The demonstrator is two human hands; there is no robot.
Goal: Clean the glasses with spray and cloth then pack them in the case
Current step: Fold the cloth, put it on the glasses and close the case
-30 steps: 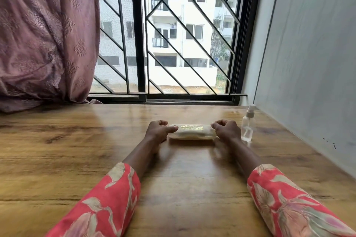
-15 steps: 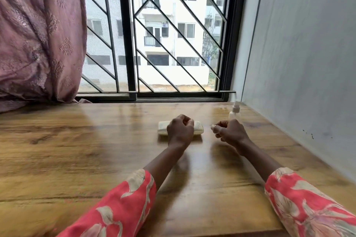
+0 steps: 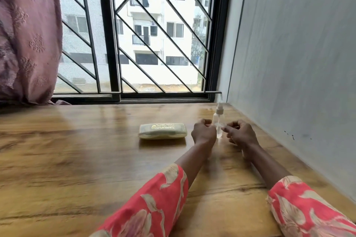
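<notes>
Both hands close in on the spray bottle, the case not yet opened.

The case (image 3: 162, 131) lies closed on the desk (image 3: 77, 159), toward its far edge, near the middle. The spray bottle (image 3: 218, 121) stands upright near the far right corner. The left hand (image 3: 203, 132) and right hand (image 3: 240, 134) sit on either side of it, fingers curled; I cannot tell if they touch it. No glasses or cloth are visible, perhaps inside the case. I think the next move needs a firm grip on the bottle.
</notes>
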